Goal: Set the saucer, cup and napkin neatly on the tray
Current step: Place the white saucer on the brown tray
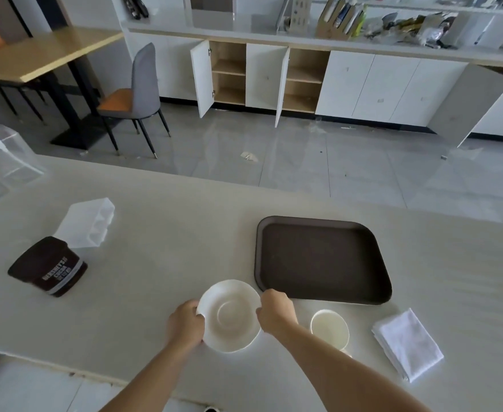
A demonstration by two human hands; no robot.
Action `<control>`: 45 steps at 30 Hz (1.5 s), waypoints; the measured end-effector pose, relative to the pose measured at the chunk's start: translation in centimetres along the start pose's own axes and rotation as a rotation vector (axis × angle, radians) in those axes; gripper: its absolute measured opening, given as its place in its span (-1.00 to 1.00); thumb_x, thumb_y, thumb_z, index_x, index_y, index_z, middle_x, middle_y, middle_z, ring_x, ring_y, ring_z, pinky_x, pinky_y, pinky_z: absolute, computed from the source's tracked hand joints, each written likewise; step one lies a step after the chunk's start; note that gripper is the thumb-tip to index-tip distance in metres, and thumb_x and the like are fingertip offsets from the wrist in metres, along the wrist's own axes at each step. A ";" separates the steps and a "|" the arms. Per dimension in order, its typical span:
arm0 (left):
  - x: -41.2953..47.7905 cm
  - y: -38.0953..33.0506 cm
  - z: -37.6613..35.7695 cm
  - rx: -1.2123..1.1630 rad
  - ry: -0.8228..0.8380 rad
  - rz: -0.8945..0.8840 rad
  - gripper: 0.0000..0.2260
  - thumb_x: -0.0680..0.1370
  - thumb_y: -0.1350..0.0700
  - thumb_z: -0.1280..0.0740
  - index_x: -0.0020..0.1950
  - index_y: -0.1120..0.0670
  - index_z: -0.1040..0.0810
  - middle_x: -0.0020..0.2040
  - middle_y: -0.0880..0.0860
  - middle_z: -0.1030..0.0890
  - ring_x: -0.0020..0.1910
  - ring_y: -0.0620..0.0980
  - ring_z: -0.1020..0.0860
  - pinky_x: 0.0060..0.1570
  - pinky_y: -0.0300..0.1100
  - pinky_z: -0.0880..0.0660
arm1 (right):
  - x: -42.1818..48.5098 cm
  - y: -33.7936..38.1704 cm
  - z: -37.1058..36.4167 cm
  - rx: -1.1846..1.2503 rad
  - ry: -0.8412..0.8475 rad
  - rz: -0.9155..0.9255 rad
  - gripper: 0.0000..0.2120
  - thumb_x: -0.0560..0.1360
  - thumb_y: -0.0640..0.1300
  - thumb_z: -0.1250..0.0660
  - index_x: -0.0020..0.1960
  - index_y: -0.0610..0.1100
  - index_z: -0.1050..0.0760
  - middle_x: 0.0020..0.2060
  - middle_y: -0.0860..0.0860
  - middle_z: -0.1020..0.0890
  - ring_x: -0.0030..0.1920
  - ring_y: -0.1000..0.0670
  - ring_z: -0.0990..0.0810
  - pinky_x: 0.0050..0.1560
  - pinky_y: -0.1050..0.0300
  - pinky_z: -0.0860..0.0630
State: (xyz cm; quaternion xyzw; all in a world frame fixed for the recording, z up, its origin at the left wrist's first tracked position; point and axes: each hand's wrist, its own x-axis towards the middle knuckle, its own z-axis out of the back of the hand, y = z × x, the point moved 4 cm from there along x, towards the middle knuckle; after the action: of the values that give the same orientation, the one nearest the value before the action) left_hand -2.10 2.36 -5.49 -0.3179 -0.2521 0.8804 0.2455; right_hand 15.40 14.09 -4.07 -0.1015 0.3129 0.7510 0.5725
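Countertop (167, 257): one saucer (229, 316), two hands.

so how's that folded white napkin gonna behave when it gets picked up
The napkin looks like soft cloth folded in layers, so it will probably droop and may unfold if lifted by one corner. It looks light and unlikely to slide far on the counter. Pinching all the layers together should keep it neat.
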 end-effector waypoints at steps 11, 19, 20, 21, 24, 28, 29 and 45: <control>-1.0 -3.5 0.8 -0.296 -0.084 0.018 -0.64 0.40 0.36 -0.19 -0.13 -0.02 -0.68 -0.22 0.07 -0.68 -0.32 0.06 -0.67 -0.47 -0.09 -0.62 | 1.8 0.6 5.2 0.116 -0.018 0.102 -0.86 0.39 -0.34 -0.19 -0.27 -0.17 -0.44 -0.27 -0.17 -0.69 -0.21 -0.19 -0.69 -0.17 0.04 -0.66; -0.6 -8.5 -2.2 -0.308 -0.026 0.006 -0.75 0.37 0.33 -0.23 -0.13 0.08 -0.64 -0.23 0.14 -0.67 -0.31 0.14 -0.68 -0.40 -0.09 -0.64 | 4.0 -3.1 9.3 0.098 -0.061 0.062 -0.83 0.33 -0.41 -0.16 -0.23 -0.26 -0.51 -0.34 -0.20 -0.70 -0.28 -0.20 -0.71 -0.20 -0.04 -0.69; -0.4 -9.1 -2.7 -0.323 -0.020 0.016 -0.75 0.39 0.32 -0.25 -0.08 0.06 -0.63 -0.19 0.07 -0.67 -0.30 0.11 -0.68 -0.38 -0.08 -0.65 | 4.3 -3.6 9.7 0.096 -0.068 0.053 -0.82 0.34 -0.40 -0.16 -0.21 -0.28 -0.53 -0.36 -0.19 -0.70 -0.29 -0.18 -0.71 -0.20 -0.03 -0.69; -0.1 -9.7 -3.2 -0.336 -0.013 0.020 -0.75 0.40 0.31 -0.26 -0.05 0.05 -0.61 -0.15 0.01 -0.65 -0.29 0.09 -0.68 -0.35 -0.06 -0.66 | 4.8 -4.0 10.1 0.096 -0.076 0.044 -0.81 0.35 -0.40 -0.17 -0.20 -0.28 -0.54 -0.37 -0.18 -0.69 -0.30 -0.17 -0.70 -0.20 -0.01 -0.69; 0.5 -11.6 -4.7 -0.338 0.015 0.021 -0.76 0.42 0.28 -0.25 -0.02 0.03 -0.59 -0.11 -0.05 -0.60 -0.24 0.06 -0.67 -0.28 0.01 -0.67 | 6.2 -5.3 11.3 0.094 -0.099 0.019 -0.80 0.38 -0.39 -0.18 -0.17 -0.26 -0.57 -0.38 -0.15 -0.69 -0.32 -0.15 -0.71 -0.20 0.03 -0.69; 1.6 -13.6 -6.3 -0.258 0.055 -0.026 -0.80 0.34 0.24 -0.16 -0.22 0.16 -0.58 -0.21 0.16 -0.65 -0.20 0.17 -0.68 -0.16 0.14 -0.66 | 8.1 -6.5 12.1 0.095 -0.113 -0.005 -0.80 0.39 -0.38 -0.19 -0.16 -0.23 -0.58 -0.38 -0.14 -0.69 -0.33 -0.14 -0.70 -0.19 0.01 -0.69; 1.9 -13.8 -6.6 -0.238 0.065 -0.032 -0.78 0.32 0.24 -0.15 -0.20 0.22 -0.58 -0.20 0.22 -0.66 -0.18 0.21 -0.67 -0.15 0.16 -0.66 | 8.5 -6.7 12.1 0.097 -0.111 -0.010 -0.80 0.40 -0.38 -0.20 -0.15 -0.23 -0.59 -0.38 -0.14 -0.69 -0.33 -0.13 -0.70 -0.20 0.02 -0.69; 2.7 -15.2 -8.3 0.039 0.060 -0.126 -0.81 0.43 0.24 -0.18 -0.35 0.11 -0.24 -0.41 0.03 -0.31 -0.40 0.02 -0.26 -0.39 -0.13 -0.15 | 11.4 -8.6 11.0 0.105 -0.074 -0.087 -0.79 0.42 -0.38 -0.23 -0.13 -0.19 -0.60 -0.34 -0.11 -0.69 -0.31 -0.10 -0.71 -0.20 0.04 -0.69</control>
State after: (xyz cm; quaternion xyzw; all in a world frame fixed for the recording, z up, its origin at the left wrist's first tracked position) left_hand 5.90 17.78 -3.06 -0.3226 -0.2470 0.8580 0.3142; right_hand 21.96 30.87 -4.32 -0.0567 0.3259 0.7112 0.6203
